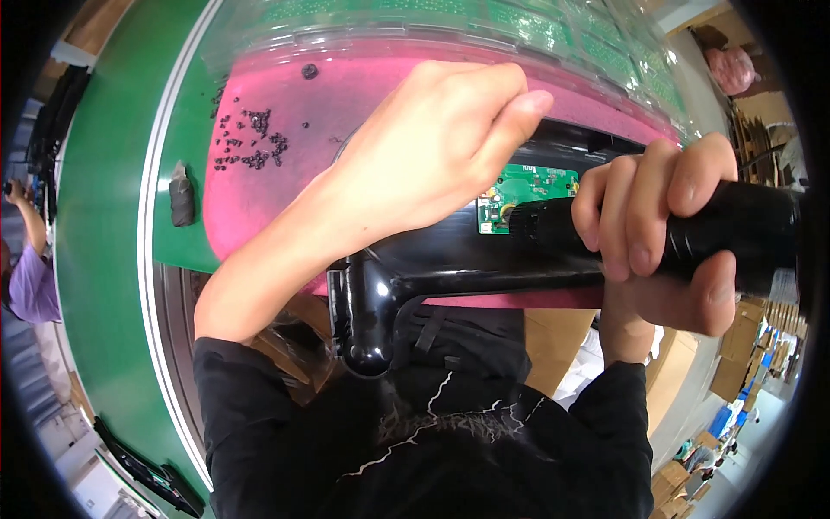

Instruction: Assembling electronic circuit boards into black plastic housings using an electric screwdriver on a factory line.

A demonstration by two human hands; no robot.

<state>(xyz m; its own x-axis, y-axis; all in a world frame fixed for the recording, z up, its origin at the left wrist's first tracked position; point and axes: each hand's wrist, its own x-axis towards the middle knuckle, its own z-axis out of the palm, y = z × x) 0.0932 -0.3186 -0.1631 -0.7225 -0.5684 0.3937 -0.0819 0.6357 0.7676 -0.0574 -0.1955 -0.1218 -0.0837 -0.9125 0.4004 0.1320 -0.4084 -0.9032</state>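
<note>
My right hand (pixel 657 208) is wrapped round a thick black electric screwdriver (pixel 735 229), which lies sideways with its ribbed nose over a green circuit board (pixel 545 180). The board sits in a glossy black plastic housing (pixel 432 259) whose rounded arm reaches toward my body. Over the housing's far left part is my left hand (pixel 458 130), its fingers curled in and the thumb pressed against them. Whatever those fingers hold, if anything, is hidden. The screwdriver's tip and part of the board are also hidden.
Small black screws (pixel 255 143) lie scattered on the pink mat (pixel 251 78), near a round black piece (pixel 309 71). Clear plastic trays (pixel 484 35) with green boards stand behind. A dark wrapped roll (pixel 181 199) rests left. Another person's purple sleeve (pixel 36 281) shows far left.
</note>
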